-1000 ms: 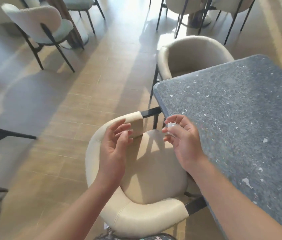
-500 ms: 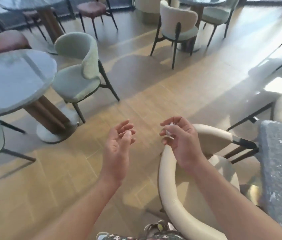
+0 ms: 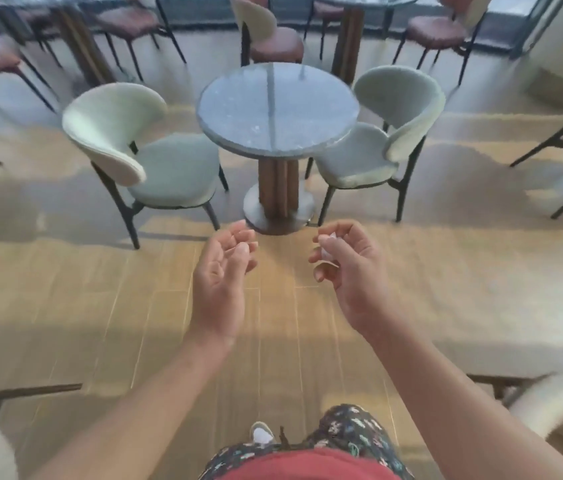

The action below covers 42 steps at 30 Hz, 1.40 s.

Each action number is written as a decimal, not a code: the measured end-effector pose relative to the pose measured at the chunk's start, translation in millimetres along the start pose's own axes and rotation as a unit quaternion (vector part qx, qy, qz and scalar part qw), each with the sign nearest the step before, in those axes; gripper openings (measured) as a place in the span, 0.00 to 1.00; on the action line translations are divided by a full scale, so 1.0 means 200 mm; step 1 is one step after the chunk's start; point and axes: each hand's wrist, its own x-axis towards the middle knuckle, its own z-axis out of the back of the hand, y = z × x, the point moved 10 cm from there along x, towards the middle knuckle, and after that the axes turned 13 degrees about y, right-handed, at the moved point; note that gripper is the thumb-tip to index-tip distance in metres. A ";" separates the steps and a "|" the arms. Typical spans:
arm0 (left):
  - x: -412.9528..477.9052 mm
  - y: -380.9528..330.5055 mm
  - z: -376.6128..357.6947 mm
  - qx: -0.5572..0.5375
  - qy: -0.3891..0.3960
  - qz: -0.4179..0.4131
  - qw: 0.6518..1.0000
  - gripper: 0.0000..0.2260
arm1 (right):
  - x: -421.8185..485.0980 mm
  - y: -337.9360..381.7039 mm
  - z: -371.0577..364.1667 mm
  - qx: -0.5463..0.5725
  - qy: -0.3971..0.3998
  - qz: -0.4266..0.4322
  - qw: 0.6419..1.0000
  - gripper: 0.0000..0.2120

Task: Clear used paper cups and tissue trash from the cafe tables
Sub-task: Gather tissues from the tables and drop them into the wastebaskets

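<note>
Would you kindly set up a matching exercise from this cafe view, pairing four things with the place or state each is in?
Column one:
1. small white crumpled tissue
2. left hand
3. round grey stone-topped table
4. dark patterned trousers

Column two:
A. stands on a brown column with a round base
B. fingers loosely curled, holding nothing
C. at the bottom edge of the view
D. pinched in the fingers of the right hand

Pairs: 1-D, 2-B, 3-A, 4-C
</note>
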 end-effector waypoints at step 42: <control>0.67 -0.36 3.79 0.012 -0.470 -0.049 0.881 0.10 | 2.15 -1.17 -3.95 -0.080 0.437 -0.156 0.882 0.08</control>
